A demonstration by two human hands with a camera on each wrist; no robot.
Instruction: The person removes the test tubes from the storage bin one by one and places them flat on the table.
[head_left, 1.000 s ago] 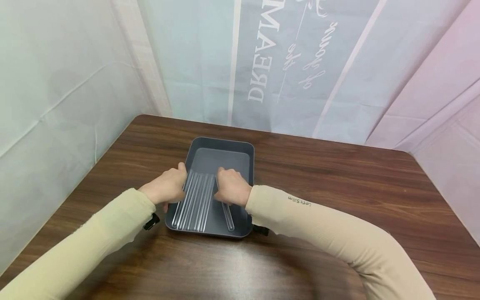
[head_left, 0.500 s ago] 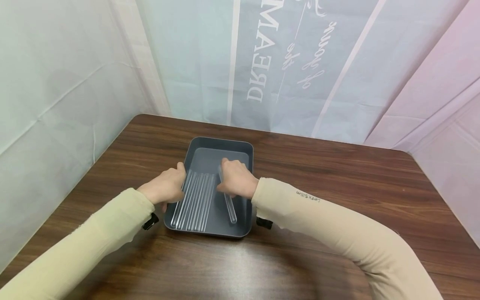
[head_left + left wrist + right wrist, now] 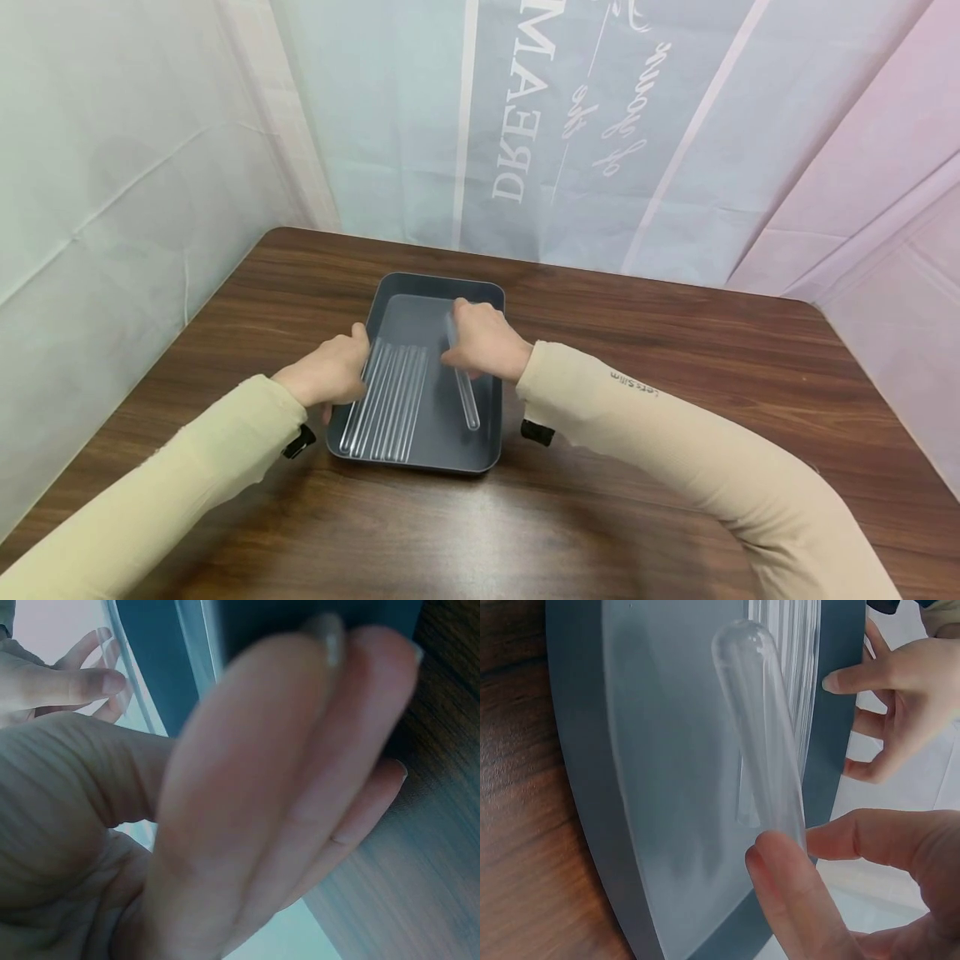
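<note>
Long pale yellow-beige ribbed sleeves (image 3: 660, 450); small dark lettering on right forearm; black wrist straps (image 3: 537, 432); bare hands.

Wooden table (image 3: 675, 367), dark brown with visible grain, rounded far corners, a soft sheen of reflected light near the front edge. Pale fabric backdrop (image 3: 135, 167) hung on three sides, creased and folded. Its rear panel carried white lettering (image 3: 525, 125) that read mirrored, block capitals beside a line of script, with a white stripe (image 3: 465, 125) running down beside it. Backdrop tinted pinkish on the right side (image 3: 885, 183). Wood grain of the table also appeared in both wrist views.
</note>
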